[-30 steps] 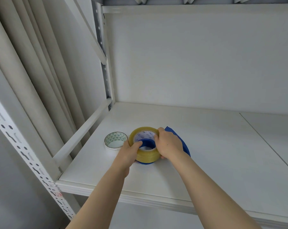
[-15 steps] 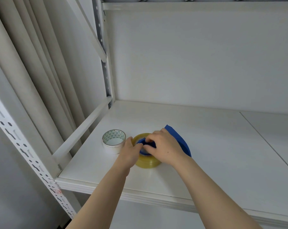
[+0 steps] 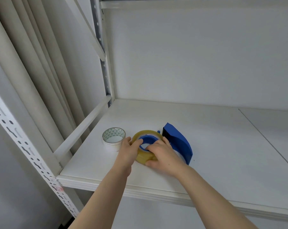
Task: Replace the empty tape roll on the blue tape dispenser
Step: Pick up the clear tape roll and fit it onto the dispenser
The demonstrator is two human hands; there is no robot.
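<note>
A yellowish full tape roll (image 3: 140, 158) lies flat around the round blue hub (image 3: 148, 140) of the blue tape dispenser (image 3: 179, 142), which rests on its side on the white shelf (image 3: 206, 146). My left hand (image 3: 129, 150) grips the roll's left rim, thumb on top. My right hand (image 3: 163, 154) presses on the roll's right side, fingers over the rim and thumb at its front edge. Left of the roll stands the empty white core (image 3: 113, 139) with a green-patterned inside, untouched.
The shelf's left side rail (image 3: 83, 128) and perforated front upright (image 3: 24, 146) border the work spot. A back wall (image 3: 198, 55) closes the shelf. A seam (image 3: 265, 139) runs across the shelf board on the right. Beige curtains (image 3: 32, 55) hang left.
The roll, tilted and held above the hub a second ago, now lies flat around it. My right hand slid from on top to the roll's right side, uncovering more of the dispenser.
</note>
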